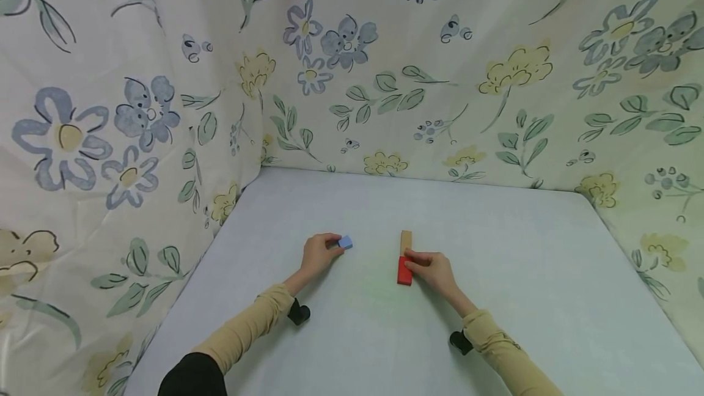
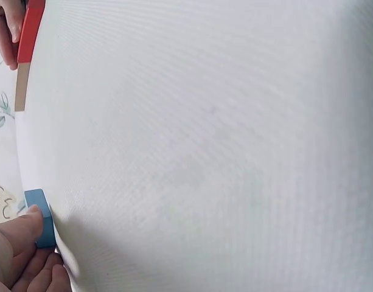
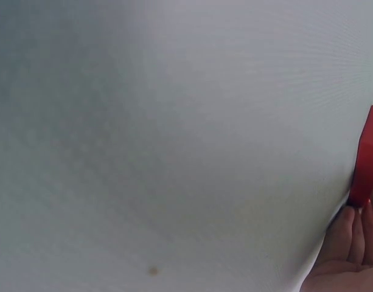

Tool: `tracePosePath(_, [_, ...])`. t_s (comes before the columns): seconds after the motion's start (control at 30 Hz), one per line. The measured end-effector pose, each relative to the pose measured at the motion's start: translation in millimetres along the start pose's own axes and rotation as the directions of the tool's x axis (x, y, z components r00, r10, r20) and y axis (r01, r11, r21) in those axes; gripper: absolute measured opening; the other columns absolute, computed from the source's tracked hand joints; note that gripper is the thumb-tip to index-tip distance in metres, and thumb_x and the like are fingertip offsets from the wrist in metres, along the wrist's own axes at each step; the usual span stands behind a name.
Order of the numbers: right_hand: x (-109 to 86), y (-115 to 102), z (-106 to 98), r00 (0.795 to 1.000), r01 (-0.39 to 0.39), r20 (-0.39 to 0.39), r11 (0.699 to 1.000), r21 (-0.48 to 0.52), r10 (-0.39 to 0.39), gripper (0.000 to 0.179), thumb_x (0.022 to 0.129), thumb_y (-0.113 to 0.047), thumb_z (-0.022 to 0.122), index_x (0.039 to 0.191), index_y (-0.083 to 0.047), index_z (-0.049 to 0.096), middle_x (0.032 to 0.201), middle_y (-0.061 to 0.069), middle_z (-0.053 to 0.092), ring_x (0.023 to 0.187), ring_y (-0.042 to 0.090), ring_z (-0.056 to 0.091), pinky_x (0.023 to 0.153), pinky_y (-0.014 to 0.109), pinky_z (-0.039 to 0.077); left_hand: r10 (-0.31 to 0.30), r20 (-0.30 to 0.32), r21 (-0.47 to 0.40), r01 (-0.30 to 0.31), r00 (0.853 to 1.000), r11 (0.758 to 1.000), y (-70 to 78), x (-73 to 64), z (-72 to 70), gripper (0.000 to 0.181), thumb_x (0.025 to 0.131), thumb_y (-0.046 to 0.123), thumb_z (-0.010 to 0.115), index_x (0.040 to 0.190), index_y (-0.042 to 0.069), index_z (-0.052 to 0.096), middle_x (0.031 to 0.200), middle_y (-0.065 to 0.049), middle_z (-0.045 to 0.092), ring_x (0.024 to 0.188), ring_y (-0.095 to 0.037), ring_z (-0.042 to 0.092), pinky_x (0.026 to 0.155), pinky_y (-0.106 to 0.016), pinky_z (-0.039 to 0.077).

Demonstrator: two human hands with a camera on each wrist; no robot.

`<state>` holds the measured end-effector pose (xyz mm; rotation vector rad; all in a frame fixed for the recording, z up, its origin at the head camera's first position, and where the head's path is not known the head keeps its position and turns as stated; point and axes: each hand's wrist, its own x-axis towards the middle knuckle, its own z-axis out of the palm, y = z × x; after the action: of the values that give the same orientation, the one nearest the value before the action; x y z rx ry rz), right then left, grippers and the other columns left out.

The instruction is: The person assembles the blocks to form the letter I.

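A small blue block (image 1: pixel 345 242) is pinched between the thumb and fingers of my left hand (image 1: pixel 321 254), left of the table's middle. In the left wrist view the thumb presses on the face of the blue block (image 2: pixel 41 219). Farther right, my right hand (image 1: pixel 437 271) grips a red block (image 1: pixel 404 272) from its right side, thumb and fingers at its upper part. A natural wood block (image 1: pixel 406 242) lies end to end with the red one, on its far side. Only part of the red block (image 3: pixel 367 158) shows at the right wrist view's edge.
A white cloth covers the table (image 1: pixel 539 261). Floral curtains (image 1: pixel 407 78) hang behind it and along both sides. A black wrist camera (image 1: pixel 299 311) sits under the left forearm, and another black camera (image 1: pixel 461 342) under the right.
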<state>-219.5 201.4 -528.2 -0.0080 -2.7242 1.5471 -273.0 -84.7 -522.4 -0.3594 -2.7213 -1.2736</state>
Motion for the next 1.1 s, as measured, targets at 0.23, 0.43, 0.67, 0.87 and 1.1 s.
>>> tracePosePath(0.23, [-0.4,0,-1,1.000,0.006,0.000,1.000,0.005,-0.006,0.033,0.082,-0.014,0.073,0.114,-0.008,0.070,0.115,0.010,0.068,0.115,0.027,0.061,0.097,0.042,0.050,-0.008,0.004,0.008,0.008,1.000,1.000,-0.7,1.7,0.0,0.029,0.077,0.007,0.077,0.105,0.001,0.071,0.105,-0.014,0.072,0.094,-0.026,0.068,0.082,-0.040,0.055])
tracePosePath(0.43, [-0.9,0,-1,1.000,0.011,0.011,1.000,0.015,-0.012,0.034,0.083,-0.014,0.072,0.116,-0.008,0.068,0.118,0.010,0.067,0.115,0.026,0.061,0.094,0.037,0.052,-0.030,0.006,-0.019,0.030,1.000,0.999,1.6,1.8,0.3,0.029,0.078,0.005,0.076,0.106,0.000,0.071,0.104,-0.016,0.072,0.094,-0.026,0.069,0.082,-0.039,0.056])
tracePosePath(0.67, [-1.2,1,-1,1.000,-0.005,0.023,1.000,0.023,0.005,0.035,0.084,-0.014,0.072,0.118,-0.008,0.067,0.120,0.010,0.066,0.116,0.026,0.060,0.094,0.037,0.052,-0.024,0.004,-0.044,0.024,1.000,0.999,9.6,2.8,4.3,0.029,0.080,0.005,0.073,0.108,-0.001,0.070,0.107,-0.016,0.071,0.100,-0.028,0.067,0.085,-0.041,0.055])
tracePosePath(0.87, [0.2,0,0,1.000,-0.013,0.015,1.000,0.017,0.012,0.035,0.083,-0.015,0.073,0.118,-0.009,0.068,0.119,0.009,0.067,0.116,0.026,0.060,0.097,0.040,0.050,-0.010,-0.008,-0.082,0.010,1.000,0.997,22.3,6.6,13.2,0.029,0.083,0.006,0.070,0.111,0.000,0.069,0.113,-0.015,0.069,0.107,-0.029,0.064,0.091,-0.040,0.054])
tracePosePath(1.1, [-0.4,0,1,1.000,-0.015,0.008,1.000,0.001,0.015,0.034,0.083,-0.014,0.073,0.117,-0.008,0.068,0.119,0.010,0.067,0.116,0.026,0.060,0.096,0.041,0.050,0.019,-0.004,-0.126,-0.019,1.000,0.992,35.5,13.6,27.9,0.028,0.084,0.007,0.069,0.112,0.001,0.069,0.114,-0.014,0.069,0.109,-0.028,0.064,0.092,-0.038,0.054])
